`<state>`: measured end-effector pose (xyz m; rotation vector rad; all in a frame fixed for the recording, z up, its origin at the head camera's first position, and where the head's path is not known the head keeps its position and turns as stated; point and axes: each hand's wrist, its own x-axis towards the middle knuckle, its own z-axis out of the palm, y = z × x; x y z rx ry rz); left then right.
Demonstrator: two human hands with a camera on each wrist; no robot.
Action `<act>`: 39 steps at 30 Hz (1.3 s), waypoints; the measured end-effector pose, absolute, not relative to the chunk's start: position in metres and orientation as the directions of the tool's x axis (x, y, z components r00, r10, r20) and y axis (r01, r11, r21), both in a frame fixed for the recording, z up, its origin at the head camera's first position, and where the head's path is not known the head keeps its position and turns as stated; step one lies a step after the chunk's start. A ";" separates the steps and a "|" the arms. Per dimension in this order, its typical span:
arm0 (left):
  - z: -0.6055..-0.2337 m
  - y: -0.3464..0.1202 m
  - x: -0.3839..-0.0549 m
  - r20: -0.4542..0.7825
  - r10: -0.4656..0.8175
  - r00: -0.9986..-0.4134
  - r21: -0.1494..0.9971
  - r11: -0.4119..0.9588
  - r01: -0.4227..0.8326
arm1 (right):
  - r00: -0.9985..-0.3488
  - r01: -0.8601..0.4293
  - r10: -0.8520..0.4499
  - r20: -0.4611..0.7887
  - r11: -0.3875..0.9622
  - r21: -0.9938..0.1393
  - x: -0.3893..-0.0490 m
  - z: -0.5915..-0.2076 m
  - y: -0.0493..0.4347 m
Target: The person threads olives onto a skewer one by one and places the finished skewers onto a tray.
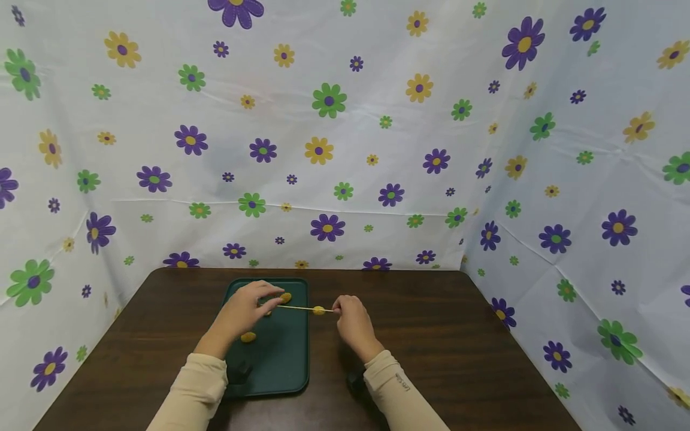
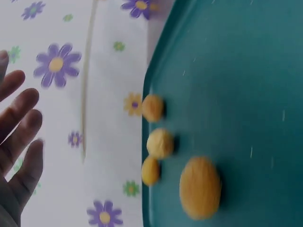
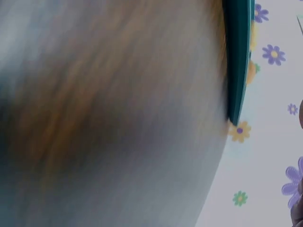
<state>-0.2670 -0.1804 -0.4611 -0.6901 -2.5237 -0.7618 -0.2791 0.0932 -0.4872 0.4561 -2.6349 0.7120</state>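
My right hand (image 1: pixel 356 324) pinches the end of a thin pale skewer (image 1: pixel 296 307), held level above the table beside the tray. A golden-yellow rounded piece (image 1: pixel 318 310) is threaded on it, close to the right fingers. My left hand (image 1: pixel 242 309) is over the tray, thumb and fingers spread around the skewer's other end; in the left wrist view the fingers (image 2: pixel 29 124) stand apart from the skewer (image 2: pixel 85 85). On the dark green tray (image 1: pixel 277 368) lie several golden-brown rounded pieces, among them an oval one (image 2: pixel 200 188) and a smaller round one (image 2: pixel 160 143).
The tray rests on a dark brown wooden table (image 1: pixel 431 341), left of the middle. White flower-printed sheets (image 1: pixel 366 120) hang behind the table and along its sides. In the right wrist view the table surface is blurred, and the tray's rim (image 3: pixel 238 61) stands at upper right.
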 end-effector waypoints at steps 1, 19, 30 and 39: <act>-0.461 -0.186 -0.266 0.514 0.324 -0.794 0.397 0.731 0.555 | -0.882 -0.390 -0.203 0.424 0.820 -0.418 -0.280 -0.488 0.096; -0.491 -0.231 -0.253 0.030 0.215 -0.976 0.441 0.874 0.206 | -0.903 -0.335 -0.139 0.407 0.821 -0.463 -0.283 -0.494 0.128; -0.490 -0.230 -0.250 -0.075 0.235 -0.969 0.508 0.845 0.165 | -0.915 -0.324 -0.138 0.379 0.811 -0.488 -0.282 -0.490 0.132; -0.490 -0.227 -0.251 0.001 0.291 -0.957 0.562 0.791 0.242 | -0.918 -0.335 -0.163 0.361 0.805 -0.489 -0.283 -0.492 0.129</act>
